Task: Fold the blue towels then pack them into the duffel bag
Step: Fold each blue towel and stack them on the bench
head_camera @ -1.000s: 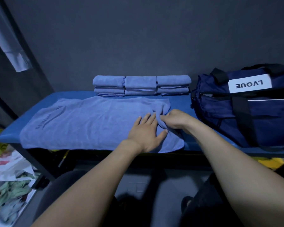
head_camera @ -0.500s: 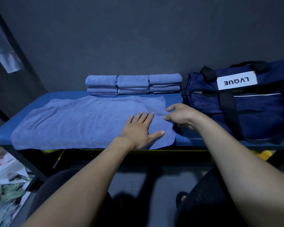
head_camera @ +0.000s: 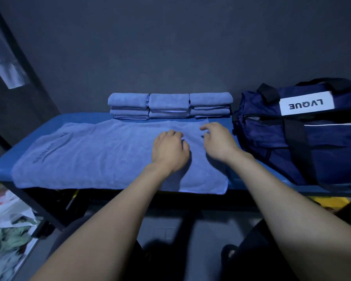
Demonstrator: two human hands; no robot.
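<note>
Towel (head_camera: 101, 155) flat under left hand (head_camera: 169, 151), right hand (head_camera: 219, 141).

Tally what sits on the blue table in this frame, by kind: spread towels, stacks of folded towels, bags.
Spread towel: 1
Stacks of folded towels: 3 (left, middle, right); towels per stack cannot be told
Duffel bag: 1
Total: 5 items on the table

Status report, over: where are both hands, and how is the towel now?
Left hand and right hand over the spread towel, fingers loosely curled, gripping nothing. Towel flat, unfolded. Folded towels behind; duffel bag at right. Nothing in the way.
</note>
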